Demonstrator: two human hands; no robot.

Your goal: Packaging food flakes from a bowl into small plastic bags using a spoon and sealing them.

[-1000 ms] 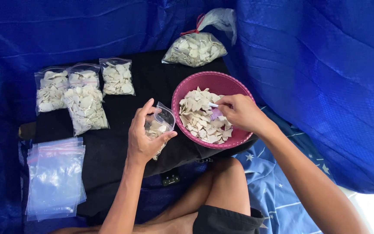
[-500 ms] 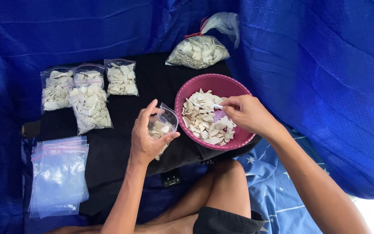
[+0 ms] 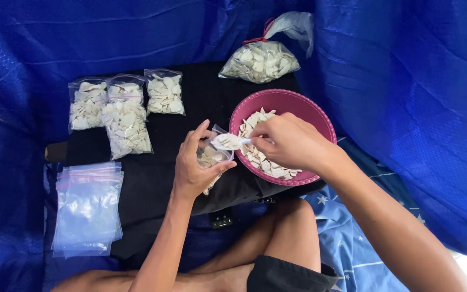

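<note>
filled bags (image 3: 125, 113): four, far left. open bag (image 3: 212, 157): part-filled, gripped by left hand (image 3: 193, 165). right hand (image 3: 290, 141): closed round loaded scoop (image 3: 228, 142). pink bowl (image 3: 320, 116): chips remain. empty bags (image 3: 87, 208): stacked.

soft blue-tinted daylight, sharp focus

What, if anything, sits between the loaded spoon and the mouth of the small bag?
Nothing visible. The right hand holds the white spoon with its load right over the open small clear bag, which the left hand holds beside the pink bowl. The left hand's fingers grip the bag's edge, clear of the opening.
</note>
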